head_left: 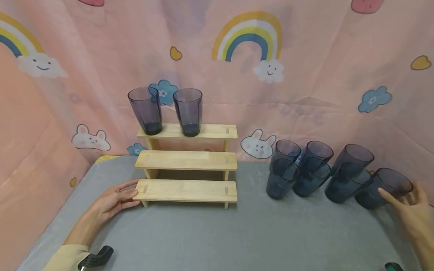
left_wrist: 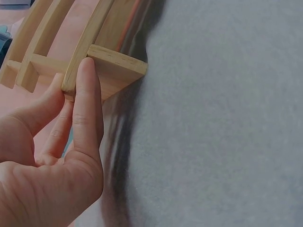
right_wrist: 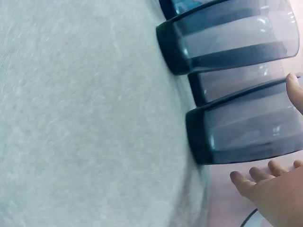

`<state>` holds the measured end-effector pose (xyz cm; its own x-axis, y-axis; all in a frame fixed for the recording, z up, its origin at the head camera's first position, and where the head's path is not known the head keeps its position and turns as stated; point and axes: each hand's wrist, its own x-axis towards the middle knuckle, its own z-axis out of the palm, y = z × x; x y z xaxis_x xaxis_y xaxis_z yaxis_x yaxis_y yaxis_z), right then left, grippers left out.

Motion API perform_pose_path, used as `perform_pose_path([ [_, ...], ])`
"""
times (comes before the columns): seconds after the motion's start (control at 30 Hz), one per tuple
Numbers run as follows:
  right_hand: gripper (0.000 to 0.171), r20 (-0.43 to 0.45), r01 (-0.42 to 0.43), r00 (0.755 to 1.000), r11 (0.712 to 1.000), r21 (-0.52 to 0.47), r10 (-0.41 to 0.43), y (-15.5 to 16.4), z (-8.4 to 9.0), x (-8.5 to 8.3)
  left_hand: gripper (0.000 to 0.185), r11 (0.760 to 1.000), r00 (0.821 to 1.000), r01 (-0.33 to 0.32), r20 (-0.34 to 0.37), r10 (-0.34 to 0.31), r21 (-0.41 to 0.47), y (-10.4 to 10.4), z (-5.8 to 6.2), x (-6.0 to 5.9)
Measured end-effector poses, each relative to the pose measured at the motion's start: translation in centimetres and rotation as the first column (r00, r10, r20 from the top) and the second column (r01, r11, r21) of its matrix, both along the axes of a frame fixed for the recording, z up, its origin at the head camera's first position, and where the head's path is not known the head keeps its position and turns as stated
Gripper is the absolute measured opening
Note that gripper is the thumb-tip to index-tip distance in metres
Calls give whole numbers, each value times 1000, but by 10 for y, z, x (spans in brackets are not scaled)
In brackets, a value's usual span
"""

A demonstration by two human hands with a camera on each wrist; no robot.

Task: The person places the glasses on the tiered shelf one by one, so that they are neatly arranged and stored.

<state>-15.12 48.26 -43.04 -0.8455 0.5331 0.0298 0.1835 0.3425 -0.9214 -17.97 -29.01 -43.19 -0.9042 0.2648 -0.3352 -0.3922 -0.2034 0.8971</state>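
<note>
At the lower left of the head view, the left hand (head_left: 113, 201) rests on the grey worktop (head_left: 210, 233) with its fingers straight, the fingertips pressed against the left end of the bottom step of a three-step wooden rack (head_left: 185, 162). The left wrist view shows the same contact: the thumb (left_wrist: 87, 109) lies flat along the end of the lowest board (left_wrist: 111, 71), and nothing is clasped.

Two dark tinted glasses (head_left: 146, 110) stand upright on the left part of the rack's top step, side by side, apart from each other.

At the right of the frame, seven more glasses (head_left: 306, 169) stand clustered on the worktop in two rows. The right hand (head_left: 408, 210) is spread wide at the lower right edge, its fingers loosely extended around the rightmost glass (head_left: 384, 188); one fingertip looks to touch its wall. In the right wrist view the fingers (right_wrist: 255, 177) sit just beside that glass (right_wrist: 241, 130) without closing on it.

A pink curtain (head_left: 322, 75) printed with rainbows, clouds and rabbits hangs behind.
</note>
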Motion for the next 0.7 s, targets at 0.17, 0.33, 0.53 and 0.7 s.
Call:
perform_pose_path([
  [0.17, 94, -88, -10, 996, 1000, -29, 7, -2, -4, -2, 79, 1000, 1000, -1, -4, 1, 0, -1, 0, -2],
  [0.33, 88, -206, -69, 977, 995, -76, 51, -3, -8, -1, 78, 1000, 1000, 6, -9, -6, 11, -1, 1, -3],
  [0.53, 85, -98, 8, 995, 1000, 24, -6, -2, -9, -5, 78, 1000, 1000, -2, -7, 2, 19, -1, 2, -2],
  [0.7, 87, -16, 76, 997, 997, 10, -76, 2, -6, -5, 78, 1000, 1000, 7, -3, -7, 9, 0, 1, -1],
])
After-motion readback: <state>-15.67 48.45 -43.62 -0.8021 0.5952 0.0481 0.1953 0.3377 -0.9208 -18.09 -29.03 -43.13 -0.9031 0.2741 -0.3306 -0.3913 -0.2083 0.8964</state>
